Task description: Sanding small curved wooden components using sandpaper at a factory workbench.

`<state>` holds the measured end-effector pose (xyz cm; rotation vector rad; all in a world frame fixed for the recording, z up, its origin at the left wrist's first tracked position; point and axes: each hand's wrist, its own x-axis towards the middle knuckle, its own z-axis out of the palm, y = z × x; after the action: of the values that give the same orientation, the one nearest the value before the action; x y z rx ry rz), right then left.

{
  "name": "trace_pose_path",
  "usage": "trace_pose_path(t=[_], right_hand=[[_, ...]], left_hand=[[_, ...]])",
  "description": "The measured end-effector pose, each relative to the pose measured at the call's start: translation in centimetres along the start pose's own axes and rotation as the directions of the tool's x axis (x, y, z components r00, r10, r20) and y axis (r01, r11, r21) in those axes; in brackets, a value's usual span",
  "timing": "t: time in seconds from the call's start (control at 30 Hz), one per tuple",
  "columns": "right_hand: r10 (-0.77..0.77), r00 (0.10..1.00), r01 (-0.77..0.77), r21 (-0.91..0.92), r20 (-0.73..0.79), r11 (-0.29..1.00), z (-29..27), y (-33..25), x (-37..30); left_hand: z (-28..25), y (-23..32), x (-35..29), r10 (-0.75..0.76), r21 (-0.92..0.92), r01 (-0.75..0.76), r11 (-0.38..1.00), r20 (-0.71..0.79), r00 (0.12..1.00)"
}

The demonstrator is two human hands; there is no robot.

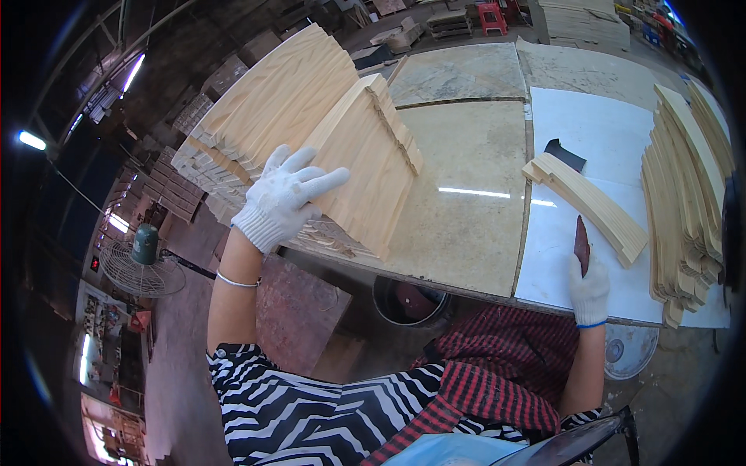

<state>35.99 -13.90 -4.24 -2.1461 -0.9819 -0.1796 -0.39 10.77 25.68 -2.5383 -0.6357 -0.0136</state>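
Observation:
My left hand [289, 190], in a white knit glove, reaches onto the tall stack of pale curved wooden slats [357, 147] at the left of the table. Its fingers are spread against the slats and it grips none that I can make out. My right hand [589, 286], gloved too, is at the table's front edge, closed on a stiff reddish-brown piece of sandpaper [582, 245] that points up. Just beyond it, a few curved wooden slats [590, 206] lie together on a white sheet [544, 272]. A dark piece of sandpaper [566, 154] touches their far end.
More curved slats [676, 202] stand bundled at the right of the table [466, 171]. A dark bucket [408, 301] is below the front edge, and a round whitish lid [629, 351] beside my right forearm. A caged fan [144, 260] stands at the left. A red stool [491, 17] is far back.

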Motion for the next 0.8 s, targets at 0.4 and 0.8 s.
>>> trace_pose_path(t=[0.4, 0.8], right_hand=[[-0.036, 0.999, 0.036, 0.049, -0.006, 0.998, 0.6, 0.7, 0.6], [0.0, 0.999, -0.002, 0.047, 0.036, 0.999, -0.2, 0.5, 0.6]], left_hand=[[-0.9, 0.9, 0.8, -0.127, -0.039, 0.129, 0.991, 0.05, 0.991], [-0.7, 1.6, 0.0, 0.087, -0.071, -0.137, 0.988, -0.478, 0.874]])
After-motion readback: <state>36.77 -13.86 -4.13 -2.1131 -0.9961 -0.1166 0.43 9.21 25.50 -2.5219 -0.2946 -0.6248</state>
